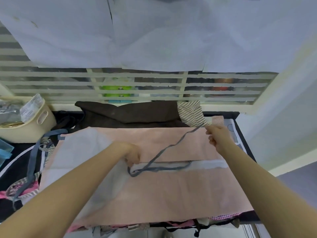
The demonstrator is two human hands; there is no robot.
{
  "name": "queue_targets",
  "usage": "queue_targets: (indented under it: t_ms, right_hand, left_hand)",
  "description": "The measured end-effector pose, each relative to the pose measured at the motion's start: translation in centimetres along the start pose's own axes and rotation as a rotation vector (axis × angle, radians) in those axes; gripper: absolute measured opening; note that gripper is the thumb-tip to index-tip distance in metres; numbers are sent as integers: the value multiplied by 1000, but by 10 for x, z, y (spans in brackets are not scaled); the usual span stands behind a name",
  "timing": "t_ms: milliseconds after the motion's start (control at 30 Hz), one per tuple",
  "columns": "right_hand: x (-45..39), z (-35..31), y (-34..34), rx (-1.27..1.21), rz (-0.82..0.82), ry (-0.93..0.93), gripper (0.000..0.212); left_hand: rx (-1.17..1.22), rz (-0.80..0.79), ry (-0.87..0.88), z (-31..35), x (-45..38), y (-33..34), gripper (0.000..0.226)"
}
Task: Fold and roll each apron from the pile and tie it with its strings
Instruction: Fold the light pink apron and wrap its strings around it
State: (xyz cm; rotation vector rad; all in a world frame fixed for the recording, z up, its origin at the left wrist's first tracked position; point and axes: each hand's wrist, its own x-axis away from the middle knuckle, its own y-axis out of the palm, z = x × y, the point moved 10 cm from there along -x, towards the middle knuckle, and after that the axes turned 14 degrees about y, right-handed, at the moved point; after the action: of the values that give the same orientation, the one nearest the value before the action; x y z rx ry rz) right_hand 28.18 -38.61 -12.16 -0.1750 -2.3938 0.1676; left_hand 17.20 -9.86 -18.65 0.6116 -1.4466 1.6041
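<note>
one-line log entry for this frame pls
stage: fold | pink apron flat, unrolled | left hand pinches fold edge | right hand pulls grey string | tie: not done

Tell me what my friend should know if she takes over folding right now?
Left hand: pinches the pink apron at its fold, mid-table.
Right hand: grips the grey string, pulled up toward the far right.
The apron lies flat and folded lengthwise; the string's other end loops by the left hand.
More aprons wait: a brown pile behind, others underneath.
Done: first folds.
Left: roll it, tie it with the string, then do the rest.
</note>
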Motion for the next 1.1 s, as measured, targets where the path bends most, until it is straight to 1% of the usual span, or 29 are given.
queue_targets:
  t_ms: [33,67,100,167,200,233,267,300,367,400,500,567,633,700,800,867,967,1033,1067,1100]
  right_hand:
    - [-7,-6,-4,83,63,-30,8]
    - [-16,-14,-2,186,100,-74,9]
    - [-24,-22,4,294,117,-133,12]
    - [-33,-32,30,535,79,-244,19]
    - [-34,-35,46,692,61,-315,25]
    - [-33,-36,64,872,38,-397,32]
    - [-35,-34,85,1054,-1,-480,40]
    - [-35,-27,103,1215,-52,-547,48]
    - [-36,-10,127,1451,-122,-614,57]
    - [-40,-4,133,1526,-126,-631,59]
    - [-48,-5,132,1616,-24,-682,54]
    - [-52,-11,127,1684,51,-688,42]
    - [-54,-15,122,1788,102,-668,31]
    - [-49,-23,118,1833,186,-689,28]
    - [-22,-44,111,1807,328,-780,27]
    - [-3,-53,106,1811,379,-812,27]
    - [21,-57,90,1830,384,-791,26]
    - [38,-40,72,1877,337,-721,27]
    - [41,-30,64,1904,301,-694,27]
    - [44,-16,59,1935,259,-671,27]
  left_hand:
    - [44,57,-10,-5,-1,-7,35]
    - [109,168,-5,-9,-3,-20,34]
    - [151,314,8,-12,-1,-39,33]
    - [151,600,18,-16,6,-77,30]
    - [114,688,12,-18,8,-90,32]
    - [64,719,-4,-17,7,-99,37]
    - [9,709,-33,-18,2,-103,42]
    - [-43,666,-79,-20,-3,-102,46]
    - [-156,593,-184,-26,-8,-99,47]
    - [-226,577,-228,-31,-8,-97,44]
    - [-371,589,-324,-47,2,-96,33]
    - [-399,564,-346,-57,10,-90,23]
    - [-390,559,-354,-62,20,-85,18]
    - [-381,614,-365,-63,30,-87,16]
    - [-429,720,-378,-58,50,-99,13]
    - [-436,808,-375,-49,67,-108,14]
    - [-429,936,-308,-27,96,-114,14]
    - [-396,984,-201,-9,114,-99,6]
    - [-374,959,-143,-3,114,-88,3]
    - [-360,904,-86,2,110,-70,5]
